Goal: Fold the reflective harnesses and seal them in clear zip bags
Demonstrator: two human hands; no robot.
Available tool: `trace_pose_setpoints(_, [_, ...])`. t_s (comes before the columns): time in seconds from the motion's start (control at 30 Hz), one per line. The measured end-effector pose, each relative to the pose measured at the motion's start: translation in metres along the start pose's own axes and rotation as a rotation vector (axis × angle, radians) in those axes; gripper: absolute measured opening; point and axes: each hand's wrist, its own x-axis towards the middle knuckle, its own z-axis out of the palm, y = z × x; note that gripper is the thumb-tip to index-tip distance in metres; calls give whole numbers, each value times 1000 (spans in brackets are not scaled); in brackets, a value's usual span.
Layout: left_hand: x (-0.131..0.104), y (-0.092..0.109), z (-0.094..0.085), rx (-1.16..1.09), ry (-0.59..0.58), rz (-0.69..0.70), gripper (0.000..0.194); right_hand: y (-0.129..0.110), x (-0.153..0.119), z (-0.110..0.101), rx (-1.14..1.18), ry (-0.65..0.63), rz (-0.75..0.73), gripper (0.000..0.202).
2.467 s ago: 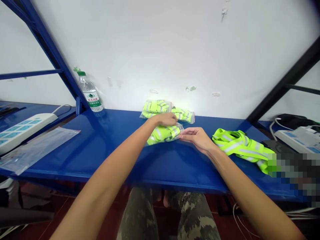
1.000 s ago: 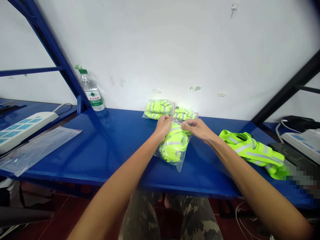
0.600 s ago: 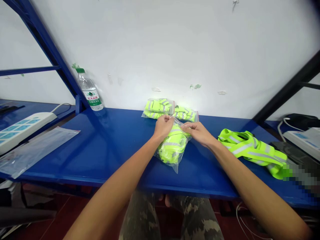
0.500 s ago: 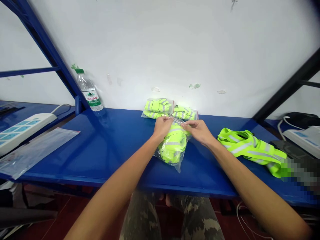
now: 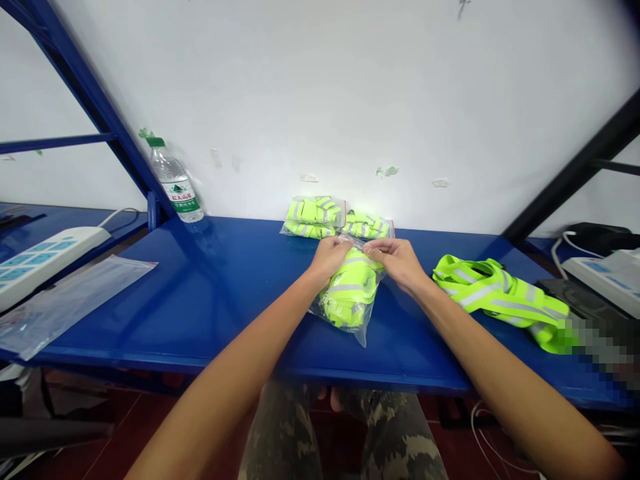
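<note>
A clear zip bag (image 5: pixel 361 333) lies on the blue table in front of me, its mouth pointing away. Inside it is a folded bundle of neon-yellow reflective straps (image 5: pixel 350 293) with silver stripes. My left hand (image 5: pixel 333 257) pinches the bag's top edge on the left. My right hand (image 5: pixel 397 260) pinches the same edge on the right, thumb and fingers pressed together. Whether the seal is closed cannot be made out. Just beyond my hands, against the wall, lie two packed bags of similar straps, the left packed bag (image 5: pixel 315 215) and the right packed bag (image 5: pixel 369 225).
Loose reflective straps (image 5: pixel 500 297) lie on the table (image 5: pixel 225 287) at the right, by a dark, partly blurred object. At the left are flat zip bags (image 5: pixel 95 293) and a white power strip (image 5: pixel 55 257). A water bottle (image 5: pixel 177 187) leans against the wall.
My left hand has slid slightly to the right along the bag's top edge, closer to my right hand. The right hand keeps its pinch. The view has shifted a little.
</note>
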Motion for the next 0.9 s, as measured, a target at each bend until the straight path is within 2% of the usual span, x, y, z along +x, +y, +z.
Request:
trace_pose_setpoints(0.1, [2,-2,1,14,-3,131,8,-5,-2,0,44,-5,3,33])
trace_pose_setpoints(0.17, [2,-3,2,-1,-11,158,9,-7,-3,1,64,3,-10,35])
trace_pose_setpoints(0.27, [1,-2,3,-40,-17,89,19,-10,-5,3,79,13,-28,37])
trace_pose_setpoints(0.37, [-1,1,3,-78,-27,-17,16,-11,-5,4,109,21,10,38])
trace_pose_setpoints(0.57, [-4,5,5,-113,-23,-13,6,-17,-6,6,176,69,113,35])
trace_pose_setpoints(0.7, [-6,9,3,-246,-159,-203,12,-18,-7,7,200,78,95,36])
trace_pose_setpoints(0.77, [-6,10,0,-259,-203,-250,13,-17,-7,6,203,61,115,36])
trace_pose_setpoints(0.9, [-4,11,-6,-209,-100,-231,10,-13,-5,-5,158,-1,252,26])
